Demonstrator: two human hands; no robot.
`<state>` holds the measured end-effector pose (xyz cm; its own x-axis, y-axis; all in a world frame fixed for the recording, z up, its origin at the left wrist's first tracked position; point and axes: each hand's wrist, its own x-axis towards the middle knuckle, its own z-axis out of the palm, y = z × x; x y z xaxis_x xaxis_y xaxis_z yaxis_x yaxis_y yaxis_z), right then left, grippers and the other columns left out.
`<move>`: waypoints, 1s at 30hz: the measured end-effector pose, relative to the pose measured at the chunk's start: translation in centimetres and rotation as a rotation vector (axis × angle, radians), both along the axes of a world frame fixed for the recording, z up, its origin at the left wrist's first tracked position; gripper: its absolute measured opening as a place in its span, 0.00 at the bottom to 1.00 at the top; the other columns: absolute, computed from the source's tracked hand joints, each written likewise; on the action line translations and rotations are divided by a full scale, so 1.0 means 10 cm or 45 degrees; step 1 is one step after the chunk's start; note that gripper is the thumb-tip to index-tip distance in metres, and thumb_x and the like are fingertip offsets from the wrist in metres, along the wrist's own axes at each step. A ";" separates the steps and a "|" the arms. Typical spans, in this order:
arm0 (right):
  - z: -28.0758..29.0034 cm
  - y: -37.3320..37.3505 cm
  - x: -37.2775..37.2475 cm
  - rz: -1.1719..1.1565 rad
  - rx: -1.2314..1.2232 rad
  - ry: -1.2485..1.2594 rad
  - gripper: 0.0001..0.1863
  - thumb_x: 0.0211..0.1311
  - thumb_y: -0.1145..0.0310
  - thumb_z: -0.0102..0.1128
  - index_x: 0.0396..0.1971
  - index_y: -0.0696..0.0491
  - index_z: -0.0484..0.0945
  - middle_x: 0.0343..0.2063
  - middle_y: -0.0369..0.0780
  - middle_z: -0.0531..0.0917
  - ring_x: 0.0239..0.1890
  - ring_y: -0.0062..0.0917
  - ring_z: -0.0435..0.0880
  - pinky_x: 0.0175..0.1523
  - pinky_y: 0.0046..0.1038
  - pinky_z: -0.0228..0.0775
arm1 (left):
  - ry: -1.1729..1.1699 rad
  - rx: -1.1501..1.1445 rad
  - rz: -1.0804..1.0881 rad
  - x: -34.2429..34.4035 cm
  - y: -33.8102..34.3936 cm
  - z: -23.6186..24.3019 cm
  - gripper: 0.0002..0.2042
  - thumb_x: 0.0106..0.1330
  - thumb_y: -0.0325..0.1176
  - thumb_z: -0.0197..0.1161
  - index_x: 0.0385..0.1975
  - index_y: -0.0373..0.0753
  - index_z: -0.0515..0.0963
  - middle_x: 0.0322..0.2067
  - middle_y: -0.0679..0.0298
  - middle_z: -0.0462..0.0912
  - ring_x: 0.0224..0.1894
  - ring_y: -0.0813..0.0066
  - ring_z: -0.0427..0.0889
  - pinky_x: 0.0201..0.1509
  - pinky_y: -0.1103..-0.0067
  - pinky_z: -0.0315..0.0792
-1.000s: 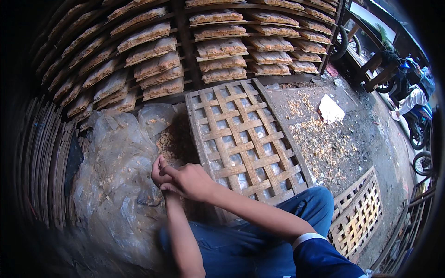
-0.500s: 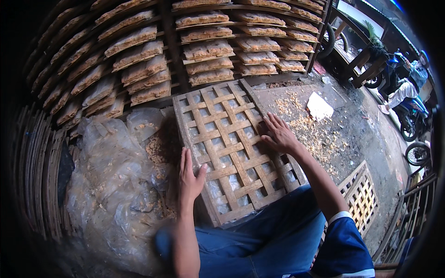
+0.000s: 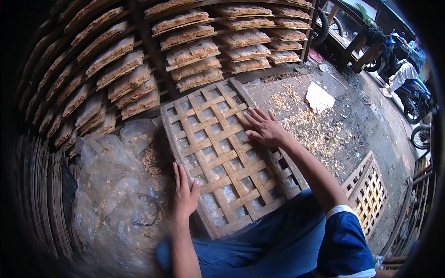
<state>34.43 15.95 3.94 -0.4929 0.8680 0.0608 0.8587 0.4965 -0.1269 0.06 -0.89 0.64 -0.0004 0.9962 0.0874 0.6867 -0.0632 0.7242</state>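
In front of my knees lies a wooden frame with a woven bamboo lattice (image 3: pixel 214 163); clear plastic shows through its gaps. My left hand (image 3: pixel 186 197) is at its left edge, fingers stretched out and thumb apart. Spread fingers of my right hand (image 3: pixel 265 129) rest flat on the right side of the lattice, near the frame's edge. Neither hand is closed round anything. Under the right side, part of another lattice frame (image 3: pixel 291 176) shows at a slightly different angle. What lies below the plastic is hidden.
Racks at the back hold many plastic-wrapped brownish slabs (image 3: pixel 191 52) on boards. Crumpled plastic sheeting (image 3: pixel 111 199) covers the left floor, beside stacked slats (image 3: pixel 39 194). Crumbs (image 3: pixel 320 132) and a white sheet (image 3: pixel 320 96) lie right. Another lattice (image 3: pixel 368 197) leans nearby; a person sits on a motorbike (image 3: pixel 414 90).
The view has shifted, moving the racks and frame slightly left in the picture. My right hand has slid a little farther inward on the lattice; my left hand stays along the left edge.
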 end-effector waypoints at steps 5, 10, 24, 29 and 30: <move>-0.60 0.47 1.28 -1.019 -0.136 0.668 0.52 0.69 0.27 0.27 0.77 0.55 0.42 0.77 0.51 0.49 0.79 0.44 0.46 0.77 0.60 0.38 | 0.006 0.125 -0.120 0.21 0.14 -0.07 0.38 0.75 0.39 0.54 0.77 0.34 0.41 0.77 0.44 0.35 0.78 0.42 0.45 0.78 0.63 0.52; -0.40 0.24 1.03 -0.708 0.000 0.493 0.44 0.75 0.36 0.36 0.76 0.55 0.50 0.77 0.53 0.47 0.79 0.46 0.45 0.79 0.49 0.40 | -0.034 0.039 -0.059 0.09 0.07 -0.04 0.37 0.75 0.40 0.53 0.77 0.35 0.41 0.78 0.49 0.34 0.77 0.44 0.49 0.76 0.63 0.57; -0.30 -0.22 1.73 -0.964 -0.045 0.424 0.49 0.73 0.35 0.38 0.74 0.65 0.44 0.73 0.60 0.54 0.76 0.50 0.54 0.79 0.40 0.44 | -0.095 0.080 -0.114 0.14 0.15 -0.12 0.38 0.75 0.41 0.53 0.77 0.35 0.41 0.78 0.45 0.35 0.79 0.46 0.44 0.79 0.64 0.50; -0.09 -0.53 0.67 -0.224 -0.093 0.490 0.43 0.75 0.39 0.40 0.77 0.54 0.46 0.73 0.58 0.55 0.77 0.48 0.52 0.79 0.41 0.46 | -0.023 0.105 -0.087 -0.04 0.07 -0.18 0.38 0.75 0.41 0.54 0.77 0.36 0.41 0.77 0.44 0.33 0.78 0.43 0.46 0.77 0.63 0.54; -0.15 -0.58 0.70 -0.228 -0.123 0.401 0.43 0.75 0.39 0.40 0.77 0.54 0.45 0.73 0.59 0.56 0.77 0.48 0.53 0.78 0.40 0.47 | -0.008 0.112 -0.096 -0.01 0.10 -0.18 0.38 0.75 0.41 0.54 0.77 0.36 0.40 0.77 0.45 0.33 0.77 0.43 0.47 0.77 0.64 0.54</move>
